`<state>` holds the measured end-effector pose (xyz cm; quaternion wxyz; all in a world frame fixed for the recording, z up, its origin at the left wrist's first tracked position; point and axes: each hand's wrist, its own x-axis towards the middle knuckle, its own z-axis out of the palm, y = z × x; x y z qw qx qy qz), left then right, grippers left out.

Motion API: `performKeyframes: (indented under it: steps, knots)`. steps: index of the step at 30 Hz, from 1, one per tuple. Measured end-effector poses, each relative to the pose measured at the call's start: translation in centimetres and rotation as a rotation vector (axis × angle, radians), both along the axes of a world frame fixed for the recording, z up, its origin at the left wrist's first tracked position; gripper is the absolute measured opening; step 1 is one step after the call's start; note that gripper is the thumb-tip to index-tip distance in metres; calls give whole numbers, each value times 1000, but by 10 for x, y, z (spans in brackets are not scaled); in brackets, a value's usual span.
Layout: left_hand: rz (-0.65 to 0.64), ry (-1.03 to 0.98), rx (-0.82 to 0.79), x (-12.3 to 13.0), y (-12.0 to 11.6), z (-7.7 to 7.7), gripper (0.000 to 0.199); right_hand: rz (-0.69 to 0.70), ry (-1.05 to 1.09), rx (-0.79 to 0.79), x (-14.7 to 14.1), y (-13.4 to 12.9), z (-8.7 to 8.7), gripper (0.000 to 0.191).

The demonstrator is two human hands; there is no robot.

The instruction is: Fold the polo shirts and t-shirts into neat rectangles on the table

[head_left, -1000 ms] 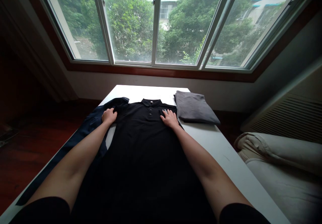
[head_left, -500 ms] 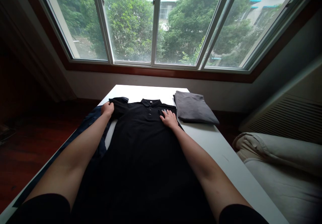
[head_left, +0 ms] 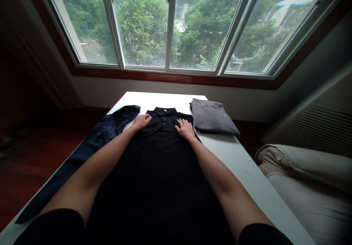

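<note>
Over by the window (head_left: pixel 172 25), a black shirt (head_left: pixel 167 146) lies on the white worktop (head_left: pixel 231 155), the person's left hand (head_left: pixel 142 121) pinching its turned-in sleeve (head_left: pixel 154 126), the right hand (head_left: pixel 185 129) resting flat on its chest.

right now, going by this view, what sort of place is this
Probably a room in a home: a black polo shirt lies spread on a white table, with a wide window onto trees beyond and pale, bedding-like fabric to the right.

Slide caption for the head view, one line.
Left hand and right hand on a black polo shirt, white table beneath, folded gray cloth at right.
</note>
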<state>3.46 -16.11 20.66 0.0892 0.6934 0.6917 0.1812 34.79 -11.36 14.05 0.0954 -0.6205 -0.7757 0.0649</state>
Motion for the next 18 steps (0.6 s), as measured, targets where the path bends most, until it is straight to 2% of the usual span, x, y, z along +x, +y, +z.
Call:
performKeyframes:
  steps: [3,6,9,12,18]
  knots:
    - [68,52,14,6,-1,-21,47,-2,-6,-6,0,0,0,66]
    - [71,91,-13,11,-2,-44,61,-4,-1,-8,0,1,-1,67]
    - [109,141,-67,10,2,-61,69,-2,1,-2,0,2,-2,67]
    - [148,175,-118,0,10,-66,74,4,6,11,1,3,-3,67]
    - [242,203,-154,-25,23,-66,79,7,-6,-5,3,1,-2,68]
